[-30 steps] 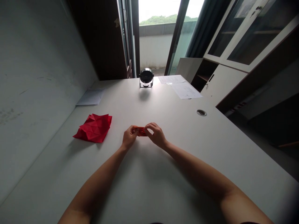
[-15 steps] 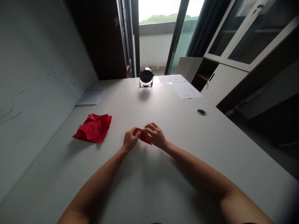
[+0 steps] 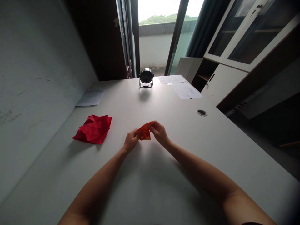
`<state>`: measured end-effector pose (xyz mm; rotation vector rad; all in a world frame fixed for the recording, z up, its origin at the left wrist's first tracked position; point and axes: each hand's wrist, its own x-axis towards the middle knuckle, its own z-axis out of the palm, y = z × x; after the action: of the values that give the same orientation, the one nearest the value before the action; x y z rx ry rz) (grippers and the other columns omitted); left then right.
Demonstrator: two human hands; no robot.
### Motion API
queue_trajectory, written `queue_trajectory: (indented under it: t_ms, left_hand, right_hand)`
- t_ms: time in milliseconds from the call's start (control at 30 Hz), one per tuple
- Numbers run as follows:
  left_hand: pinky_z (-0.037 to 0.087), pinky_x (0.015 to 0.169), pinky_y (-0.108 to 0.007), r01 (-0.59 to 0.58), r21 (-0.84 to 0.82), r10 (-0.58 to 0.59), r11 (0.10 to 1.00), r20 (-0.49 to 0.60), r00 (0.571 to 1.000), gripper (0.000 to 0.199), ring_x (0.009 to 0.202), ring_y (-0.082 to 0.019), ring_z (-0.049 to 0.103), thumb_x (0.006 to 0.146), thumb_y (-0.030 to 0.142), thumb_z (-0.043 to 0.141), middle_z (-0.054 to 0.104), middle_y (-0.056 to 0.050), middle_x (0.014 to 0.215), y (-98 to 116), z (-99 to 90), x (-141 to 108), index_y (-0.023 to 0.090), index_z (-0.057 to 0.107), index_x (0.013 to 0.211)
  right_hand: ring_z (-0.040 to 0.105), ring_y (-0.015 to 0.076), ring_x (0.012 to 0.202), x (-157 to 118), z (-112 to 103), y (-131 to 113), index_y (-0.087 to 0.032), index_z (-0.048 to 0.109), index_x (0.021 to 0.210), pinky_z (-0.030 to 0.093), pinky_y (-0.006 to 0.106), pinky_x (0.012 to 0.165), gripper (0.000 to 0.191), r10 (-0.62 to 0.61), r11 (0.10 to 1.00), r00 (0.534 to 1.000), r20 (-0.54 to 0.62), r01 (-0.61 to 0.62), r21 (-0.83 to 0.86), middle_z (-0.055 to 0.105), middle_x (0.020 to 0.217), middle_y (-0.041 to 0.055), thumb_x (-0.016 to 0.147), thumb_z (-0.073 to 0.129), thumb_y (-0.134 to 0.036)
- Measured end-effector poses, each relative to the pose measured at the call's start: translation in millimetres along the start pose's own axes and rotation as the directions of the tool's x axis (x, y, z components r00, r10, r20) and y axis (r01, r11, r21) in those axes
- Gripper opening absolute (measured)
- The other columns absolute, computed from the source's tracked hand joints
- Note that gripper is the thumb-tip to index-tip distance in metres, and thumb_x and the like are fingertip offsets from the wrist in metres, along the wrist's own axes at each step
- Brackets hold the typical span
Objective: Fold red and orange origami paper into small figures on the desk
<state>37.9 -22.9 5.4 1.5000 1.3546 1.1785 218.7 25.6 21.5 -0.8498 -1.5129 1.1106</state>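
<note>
A small folded piece of orange-red paper [image 3: 145,132] is held above the white table between my two hands. My left hand [image 3: 132,139] is closed on its left end, thumb on the near side. At the upper right corner my right hand [image 3: 159,132] pinches the paper's edge. The paper is partly spread, with an inner fold showing below its top edge. To the left lies a larger creased sheet of red paper [image 3: 95,128], apart from both hands.
A round black lamp-like device [image 3: 146,77] on a metal stand sits at the table's far edge. White printed sheets [image 3: 186,90] lie to its right, more papers [image 3: 90,97] by the left wall. A cable hole [image 3: 202,112] is set in the tabletop [image 3: 150,187].
My right hand has drawn the paper's upper edge up and to the right, spreading it wider and showing more orange surface. My left hand keeps its grip almost in place.
</note>
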Motion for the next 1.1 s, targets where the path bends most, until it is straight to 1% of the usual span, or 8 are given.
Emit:
queue_trajectory:
  t_ms: [100,333,433,500,667,833,933,1100]
  left_hand:
    - [0.046,0.063,-0.024,-0.039,-0.013,0.040,0.999,0.042,0.998,0.039,0.069,-0.015,0.060,0.094,0.051,0.054,0.067,-0.004,0.077,0,1.7,0,0.016,0.069,0.087]
    - [0.049,0.064,-0.026,-0.008,-0.124,0.022,0.992,0.105,0.994,0.036,0.069,-0.017,0.063,0.088,0.048,0.063,0.070,-0.006,0.078,-2,3.5,-1,0.014,0.072,0.096]
    - [0.047,0.062,-0.024,0.002,-0.080,-0.003,0.997,-0.009,1.000,0.032,0.066,-0.015,0.061,0.090,0.045,0.060,0.069,-0.004,0.076,-2,0.7,-1,0.016,0.072,0.097]
    - [0.045,0.060,-0.023,0.009,0.011,-0.008,1.000,-0.116,0.993,0.029,0.065,-0.015,0.060,0.090,0.042,0.058,0.068,-0.002,0.073,-1,-2.8,-1,0.018,0.072,0.094]
    - [0.044,0.063,-0.023,0.020,0.177,0.019,0.984,-0.219,0.976,0.027,0.068,-0.015,0.062,0.091,0.041,0.055,0.070,-0.001,0.075,3,-10.0,-2,0.020,0.072,0.094]
    - [0.045,0.062,-0.024,0.013,0.221,0.041,0.975,-0.238,0.970,0.032,0.064,-0.016,0.063,0.094,0.043,0.050,0.070,-0.001,0.072,6,-12.8,-5,0.021,0.073,0.093]
    - [0.047,0.065,-0.025,0.003,0.228,0.055,0.974,-0.247,0.968,0.033,0.066,-0.016,0.065,0.096,0.042,0.049,0.072,-0.002,0.075,7,-13.6,-6,0.021,0.074,0.096]
    - [0.050,0.075,-0.027,-0.092,0.254,0.151,0.963,-0.222,0.963,0.033,0.085,-0.019,0.068,0.096,0.044,0.052,0.075,-0.007,0.100,10,-13.0,-8,0.022,0.074,0.106]
  right_hand:
    - [0.048,0.0123,0.059,1,-2,3,-0.021,0.057,0.080,0.043,0.026,0.055,0.021,0.081,0.993,0.997,0.010,-0.082,0.090,0.053,0.066,-0.0035,0.089,0.063,-0.039]
    - [0.052,0.0125,0.060,-5,-1,4,-0.021,0.061,0.085,0.045,0.026,0.057,0.021,0.055,0.998,0.997,0.052,-0.054,-0.032,0.056,0.066,-0.0029,0.090,0.063,-0.041]
    - [0.059,0.0142,0.063,-5,-4,-5,-0.022,0.060,0.096,0.050,0.028,0.061,0.018,0.038,0.999,0.999,-0.012,-0.038,-0.025,0.063,0.072,-0.0015,0.091,0.061,-0.039]
    - [0.062,0.0154,0.071,-7,-8,-14,-0.023,0.060,0.097,0.053,0.030,0.067,0.014,-0.052,0.993,0.998,-0.031,0.048,-0.109,0.067,0.081,0.0013,0.093,0.059,-0.036]
    - [0.060,0.0209,0.094,-23,-13,-24,-0.024,0.066,0.092,0.055,0.037,0.080,0.008,-0.307,0.808,0.930,0.203,0.367,-0.460,0.067,0.101,0.0071,0.094,0.059,-0.024]
    - [0.056,0.0252,0.106,-31,-9,-11,-0.025,0.067,0.106,0.056,0.040,0.081,0.019,-0.332,0.619,0.896,0.294,0.443,-0.649,0.062,0.119,0.0100,0.090,0.062,-0.017]
    - [0.055,0.0257,0.107,-31,-6,-7,-0.026,0.067,0.105,0.056,0.041,0.081,0.018,-0.332,0.596,0.884,0.329,0.467,-0.653,0.062,0.119,0.0093,0.089,0.064,-0.016]
    - [0.056,0.0247,0.101,-32,-4,-4,-0.024,0.067,0.100,0.054,0.040,0.082,0.014,-0.320,0.658,0.918,0.233,0.392,-0.643,0.063,0.108,0.0089,0.089,0.063,-0.017]
